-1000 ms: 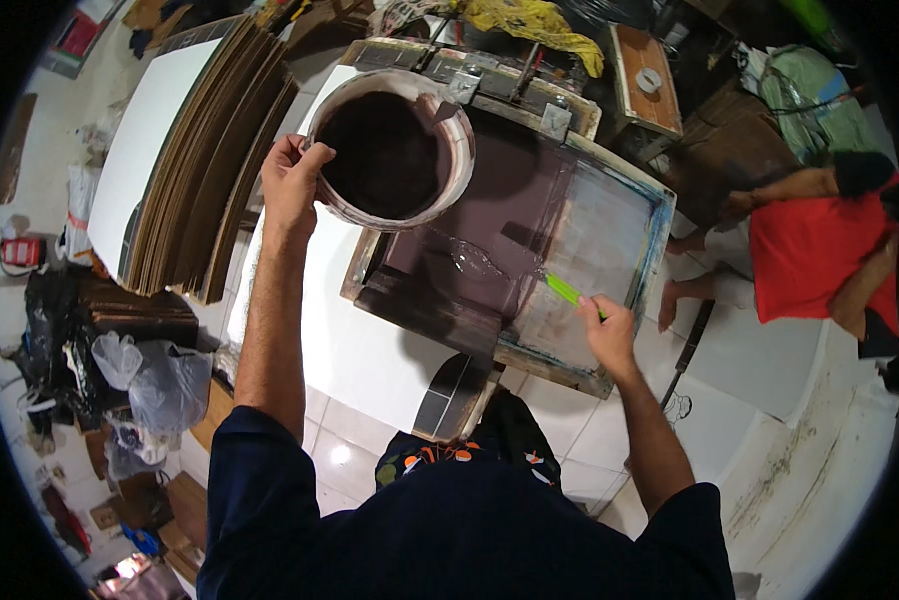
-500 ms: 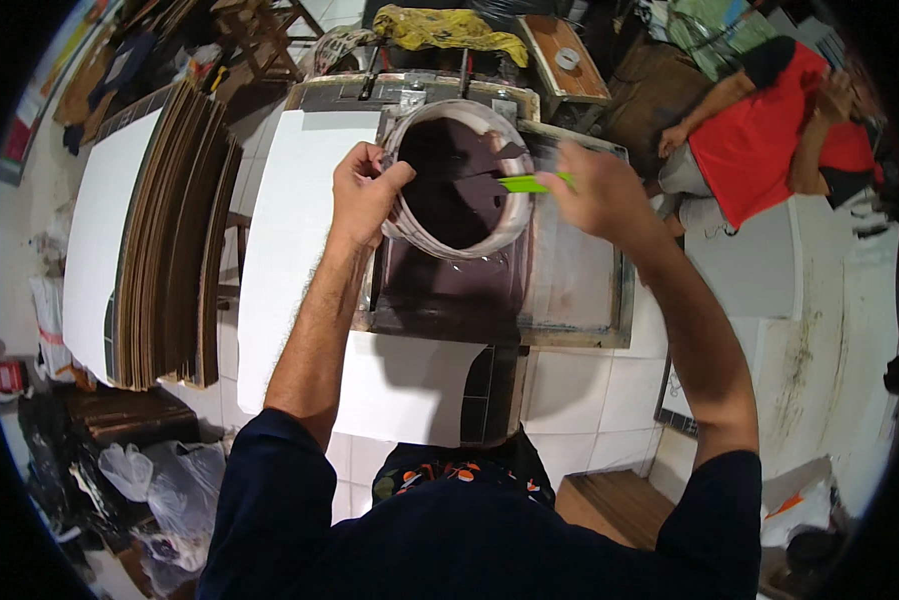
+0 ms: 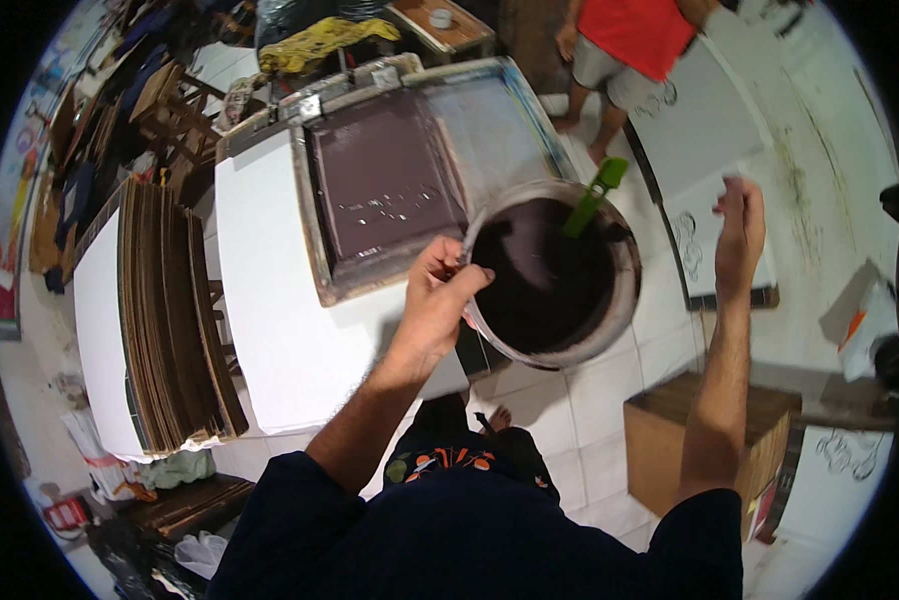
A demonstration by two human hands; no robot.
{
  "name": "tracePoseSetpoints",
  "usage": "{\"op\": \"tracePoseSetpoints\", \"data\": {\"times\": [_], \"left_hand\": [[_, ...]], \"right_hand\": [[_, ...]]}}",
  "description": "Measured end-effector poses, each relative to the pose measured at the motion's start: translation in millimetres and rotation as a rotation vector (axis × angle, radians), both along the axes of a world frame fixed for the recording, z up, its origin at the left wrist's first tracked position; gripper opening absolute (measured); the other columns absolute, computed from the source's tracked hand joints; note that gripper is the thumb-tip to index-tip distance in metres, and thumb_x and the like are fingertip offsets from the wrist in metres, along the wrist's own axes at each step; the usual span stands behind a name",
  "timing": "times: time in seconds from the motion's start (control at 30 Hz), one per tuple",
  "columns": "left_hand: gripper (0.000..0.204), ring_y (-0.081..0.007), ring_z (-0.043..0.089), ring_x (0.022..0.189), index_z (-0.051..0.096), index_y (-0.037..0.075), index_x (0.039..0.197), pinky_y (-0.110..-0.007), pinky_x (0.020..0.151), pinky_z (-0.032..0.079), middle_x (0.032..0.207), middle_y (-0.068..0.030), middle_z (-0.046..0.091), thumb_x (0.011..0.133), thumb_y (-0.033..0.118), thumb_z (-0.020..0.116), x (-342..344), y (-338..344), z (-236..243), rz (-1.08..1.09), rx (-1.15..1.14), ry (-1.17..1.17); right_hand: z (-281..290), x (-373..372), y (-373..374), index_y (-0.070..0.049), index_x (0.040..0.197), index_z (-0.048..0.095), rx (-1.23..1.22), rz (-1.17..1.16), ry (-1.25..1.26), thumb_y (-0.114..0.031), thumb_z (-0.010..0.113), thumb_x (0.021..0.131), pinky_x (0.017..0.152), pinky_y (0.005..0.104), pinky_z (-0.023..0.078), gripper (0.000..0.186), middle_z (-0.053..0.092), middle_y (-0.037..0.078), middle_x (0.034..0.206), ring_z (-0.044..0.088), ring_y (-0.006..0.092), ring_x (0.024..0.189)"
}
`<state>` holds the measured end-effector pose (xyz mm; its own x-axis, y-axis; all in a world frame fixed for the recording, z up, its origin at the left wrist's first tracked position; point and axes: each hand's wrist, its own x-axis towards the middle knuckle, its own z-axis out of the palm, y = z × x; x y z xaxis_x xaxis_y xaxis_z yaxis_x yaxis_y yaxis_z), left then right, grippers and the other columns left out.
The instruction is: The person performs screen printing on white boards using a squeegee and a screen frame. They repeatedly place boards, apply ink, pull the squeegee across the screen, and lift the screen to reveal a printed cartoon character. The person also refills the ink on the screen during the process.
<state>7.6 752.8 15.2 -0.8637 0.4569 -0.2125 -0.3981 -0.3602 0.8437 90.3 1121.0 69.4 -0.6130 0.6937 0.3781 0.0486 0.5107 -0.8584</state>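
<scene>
My left hand grips the near-left rim of a round whitish bucket, thumb over the edge. Dark purple-brown ink lies inside the bucket. A green spatula leans in it, its handle end rising past the far rim. Off to the right, my right hand is raised with nothing in it, its fingers loosely apart. Beyond the bucket, a printing screen lies on the work table, its middle coated with glossy ink of the same colour. White sheet material extends from under the frame.
At left stands a stack of brown boards with a white face. A cardboard box sits on the floor at right. A person in a red shirt is at the far right. Yellow cloth lies behind the table, beside a wooden stand.
The bucket has moved from above the screen toward me and right, exposing the ink on the screen. My right hand has let go of the spatula and moved right. The view has shifted.
</scene>
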Motion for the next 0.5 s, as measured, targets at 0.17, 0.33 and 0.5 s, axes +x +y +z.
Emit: {"op": "tracePoseSetpoints", "data": {"times": [0.17, 0.33, 0.5], "left_hand": [[0.021, -0.0110, 0.066, 0.087, 0.061, 0.006, 0.103, -0.029, 0.083, 0.056, 0.098, -0.0022, 0.067, 0.092, -0.008, 0.071, 141, 17, -67, -0.304, -0.072, -0.039], [0.031, -0.0158, 0.066, 0.094, 0.059, 0.007, 0.111, -0.031, 0.084, 0.056, 0.107, -0.0042, 0.066, 0.088, -0.007, 0.074, 244, -7, -195, -0.269, -0.285, -0.466], [0.035, -0.0225, 0.066, 0.102, 0.057, 0.007, 0.116, -0.038, 0.080, 0.060, 0.114, -0.0086, 0.064, 0.086, -0.003, 0.073, 281, -86, -321, -0.235, -0.494, -0.615]], "right_hand": [[-166, 247, 13, -0.005, 0.105, 0.065, -0.416, -0.442, -0.107, -0.037, 0.059, 0.110, 0.075, 0.0275, 0.045, 0.033, 0.055, 0.000, 0.086, 0.051, 0.0104, 0.080], [-337, 459, -95, -0.002, 0.114, 0.065, -0.697, -0.635, -0.509, -0.036, 0.061, 0.108, 0.069, 0.0295, 0.050, 0.035, 0.061, 0.004, 0.089, 0.058, 0.0129, 0.080], [-445, 547, -254, -0.008, 0.130, 0.064, -1.187, -0.447, -0.882, -0.038, 0.060, 0.108, 0.072, 0.0291, 0.053, 0.037, 0.067, 0.006, 0.099, 0.062, 0.0142, 0.078]]}}
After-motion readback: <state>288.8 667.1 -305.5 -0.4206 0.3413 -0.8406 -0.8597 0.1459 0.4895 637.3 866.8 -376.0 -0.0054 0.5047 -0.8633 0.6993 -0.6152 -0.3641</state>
